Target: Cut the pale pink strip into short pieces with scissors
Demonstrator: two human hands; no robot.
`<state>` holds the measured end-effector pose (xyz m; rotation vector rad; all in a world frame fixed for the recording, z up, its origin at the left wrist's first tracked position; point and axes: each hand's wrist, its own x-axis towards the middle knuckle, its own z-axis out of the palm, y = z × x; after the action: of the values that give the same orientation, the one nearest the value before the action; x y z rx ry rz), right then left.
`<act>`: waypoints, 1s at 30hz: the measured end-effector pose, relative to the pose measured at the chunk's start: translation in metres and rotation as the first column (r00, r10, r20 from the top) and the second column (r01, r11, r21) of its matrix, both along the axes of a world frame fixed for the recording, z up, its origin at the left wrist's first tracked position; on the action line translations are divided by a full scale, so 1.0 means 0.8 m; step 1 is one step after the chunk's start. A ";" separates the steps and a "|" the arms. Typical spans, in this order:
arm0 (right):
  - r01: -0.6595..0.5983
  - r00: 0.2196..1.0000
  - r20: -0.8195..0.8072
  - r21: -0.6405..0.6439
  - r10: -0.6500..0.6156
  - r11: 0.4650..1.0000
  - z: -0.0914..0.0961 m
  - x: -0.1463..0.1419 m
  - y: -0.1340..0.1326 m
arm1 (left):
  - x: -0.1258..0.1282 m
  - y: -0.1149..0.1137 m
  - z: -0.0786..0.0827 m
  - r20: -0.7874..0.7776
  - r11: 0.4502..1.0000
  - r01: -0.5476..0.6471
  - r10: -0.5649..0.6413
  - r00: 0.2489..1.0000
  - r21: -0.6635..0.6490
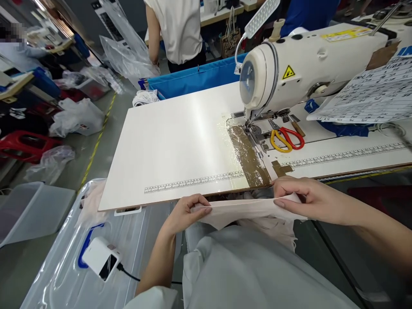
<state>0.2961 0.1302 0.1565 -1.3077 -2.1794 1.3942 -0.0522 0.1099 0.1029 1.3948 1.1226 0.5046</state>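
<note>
A strip of pale pink fabric (241, 209) is stretched between my two hands, just in front of the table's near edge. My left hand (189, 211) pinches its left end between thumb and fingers. At the other end my right hand (294, 197) grips the cloth, close to the brown tape at the table edge. More of the pink cloth hangs in folds below, over my lap. Beyond my hands stands a white sewing machine (299, 64), its needle area above a metal plate and apart from the fabric.
Scissors (286, 139) with yellow and red handles lie beside the needle area. Printed rulers run along the white table (180, 141). Papers (370, 92) hang at the right. A plastic bin lid (58, 274) at left carries a white power bank (101, 257). A person stands behind the table.
</note>
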 end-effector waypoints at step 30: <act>0.085 0.996 -0.017 0.123 -0.084 0.989 -0.049 0.032 -0.023 | 0.018 -0.012 -0.004 0.227 0.928 -0.264 0.206 0.952 0.265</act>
<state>0.3220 0.1119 0.1172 -1.3270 -2.1388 1.2123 -0.0376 0.1003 0.0996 1.4310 1.0905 0.9956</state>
